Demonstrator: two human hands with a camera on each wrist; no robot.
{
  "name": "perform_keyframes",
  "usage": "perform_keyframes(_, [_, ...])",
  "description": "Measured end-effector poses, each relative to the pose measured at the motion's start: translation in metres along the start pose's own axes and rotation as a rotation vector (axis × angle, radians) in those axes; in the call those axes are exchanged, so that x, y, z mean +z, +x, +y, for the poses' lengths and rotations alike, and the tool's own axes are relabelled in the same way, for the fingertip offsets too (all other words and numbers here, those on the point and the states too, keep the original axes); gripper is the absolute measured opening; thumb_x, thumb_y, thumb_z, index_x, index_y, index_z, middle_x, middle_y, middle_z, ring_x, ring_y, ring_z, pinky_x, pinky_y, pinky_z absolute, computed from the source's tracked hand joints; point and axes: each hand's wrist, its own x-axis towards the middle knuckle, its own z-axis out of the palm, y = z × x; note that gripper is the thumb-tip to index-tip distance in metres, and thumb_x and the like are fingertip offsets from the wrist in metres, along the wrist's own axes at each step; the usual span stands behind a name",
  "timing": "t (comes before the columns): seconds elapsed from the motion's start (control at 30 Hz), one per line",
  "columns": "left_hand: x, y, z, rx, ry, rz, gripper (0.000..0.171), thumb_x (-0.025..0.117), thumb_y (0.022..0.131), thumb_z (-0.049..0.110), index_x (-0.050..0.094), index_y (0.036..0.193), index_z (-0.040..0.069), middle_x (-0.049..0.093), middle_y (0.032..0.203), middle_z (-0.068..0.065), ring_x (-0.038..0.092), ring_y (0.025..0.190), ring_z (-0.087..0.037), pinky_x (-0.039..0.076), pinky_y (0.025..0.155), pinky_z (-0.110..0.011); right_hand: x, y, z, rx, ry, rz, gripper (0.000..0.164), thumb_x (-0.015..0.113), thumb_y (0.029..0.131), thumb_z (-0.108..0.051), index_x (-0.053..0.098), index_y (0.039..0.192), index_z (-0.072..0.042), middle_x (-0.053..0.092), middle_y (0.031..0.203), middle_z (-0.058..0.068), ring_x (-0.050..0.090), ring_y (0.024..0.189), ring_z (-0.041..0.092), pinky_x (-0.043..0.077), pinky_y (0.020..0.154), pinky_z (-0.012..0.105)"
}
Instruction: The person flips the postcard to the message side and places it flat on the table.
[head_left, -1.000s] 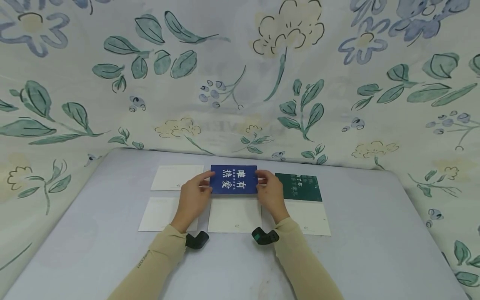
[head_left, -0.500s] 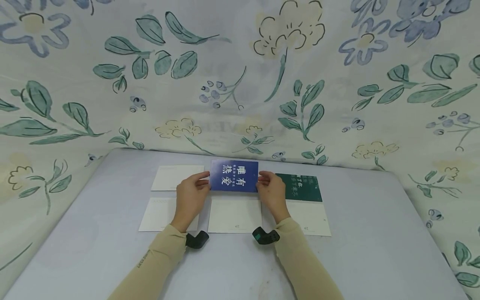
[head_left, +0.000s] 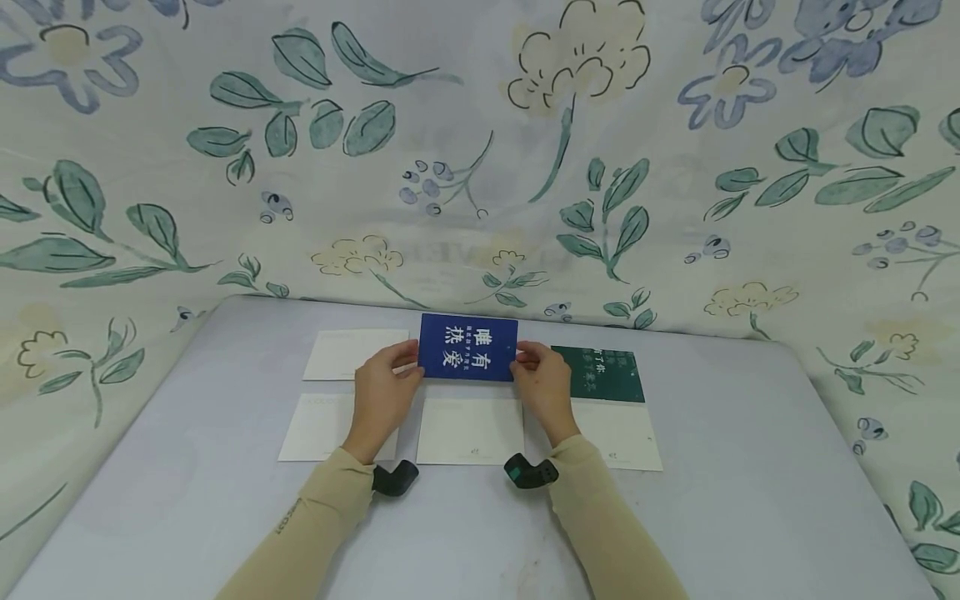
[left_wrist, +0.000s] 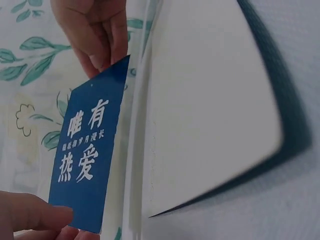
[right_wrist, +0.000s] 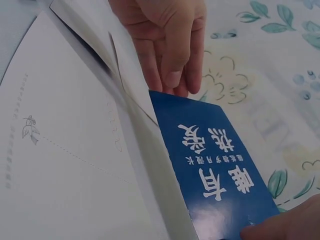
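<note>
A blue card (head_left: 468, 347) with white Chinese characters is held between both hands near the middle of the table's far side. My left hand (head_left: 381, 398) pinches its left edge, and my right hand (head_left: 545, 390) pinches its right edge. In the left wrist view the blue card (left_wrist: 87, 150) stands tilted, with the left thumb (left_wrist: 47, 212) on its near end. The right wrist view has the right thumb (right_wrist: 272, 227) on the card's lower corner. A white card (head_left: 470, 429) lies directly on the near side of the blue one.
To the left lie two white cards, a far one (head_left: 348, 354) and a near one (head_left: 318, 429). On the right a dark green card (head_left: 606, 375) lies beyond another white card (head_left: 618, 437). A floral cloth (head_left: 480, 167) hangs behind the white table (head_left: 750, 467).
The blue card has risen slightly toward the far edge and tilted up more to face the camera. Both hands keep their pinch on it and have shifted only a little.
</note>
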Motion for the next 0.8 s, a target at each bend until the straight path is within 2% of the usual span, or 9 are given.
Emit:
perform_keyframes(0.27, [0.0011,0.0005,0.0021,0.022,0.000,-0.016,0.043,0.062,0.080,-0.005,0.053,0.122,-0.008,0.059,0.114,-0.020,0.060,0.104,-0.028,0.051,0.081,-0.028,0.0002,-0.0024,-0.0019,-0.012,0.016,0.002,0.031,0.062,0.085,-0.008,0.063,0.115,-0.004,0.065,0.096,0.009,0.061,0.088,0.020,0.051,0.078,0.034])
perform_keyframes(0.53, [0.0012,-0.0001,0.0024,0.066,0.059,-0.042,0.044,0.058,0.082,-0.005,0.050,0.126,-0.009,0.054,0.117,-0.021,0.058,0.106,-0.029,0.050,0.084,-0.029,-0.0002,-0.0021,-0.0034,0.008,0.014,0.008,0.032,0.062,0.086,-0.011,0.063,0.118,-0.007,0.065,0.099,0.007,0.061,0.092,0.020,0.050,0.081,0.036])
perform_keyframes(0.8, [0.0003,-0.0004,0.0024,0.094,0.107,-0.037,0.046,0.060,0.083,-0.003,0.050,0.128,-0.005,0.054,0.118,-0.019,0.057,0.104,-0.028,0.051,0.082,-0.034,-0.0025,-0.0028,-0.0052,-0.003,0.029,0.019,0.030,0.062,0.086,-0.012,0.064,0.116,-0.007,0.066,0.099,0.007,0.061,0.092,0.020,0.050,0.080,0.036])
